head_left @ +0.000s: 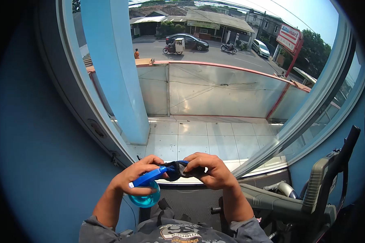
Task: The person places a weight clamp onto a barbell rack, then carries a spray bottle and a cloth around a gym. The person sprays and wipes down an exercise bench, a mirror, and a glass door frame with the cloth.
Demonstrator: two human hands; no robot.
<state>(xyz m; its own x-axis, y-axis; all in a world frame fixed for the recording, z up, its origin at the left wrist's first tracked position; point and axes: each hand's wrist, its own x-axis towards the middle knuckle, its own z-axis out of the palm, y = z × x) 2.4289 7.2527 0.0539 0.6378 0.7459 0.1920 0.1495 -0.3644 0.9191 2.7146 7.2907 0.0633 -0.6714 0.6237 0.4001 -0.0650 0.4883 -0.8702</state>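
Observation:
My left hand (132, 178) is closed around a spray bottle with a blue trigger head (147, 178) and a teal body (145, 199). The bottle's nozzle end points to the lower left. My right hand (213, 172) pinches a dark cloth (175, 173), black and grey with blue parts, bunched between the two hands. Fingertips of my left hand reach the cloth's left end; how firmly they grip it I cannot tell. Both hands are in front of my chest, near the door sill.
An open doorway with a metal frame (300, 117) leads to a white tiled balcony (192, 143). Blue walls (61, 154) flank me. Beside my right arm stands grey exercise equipment (280, 202). A metal-sheeted railing (227, 89) borders the balcony, with a street beyond.

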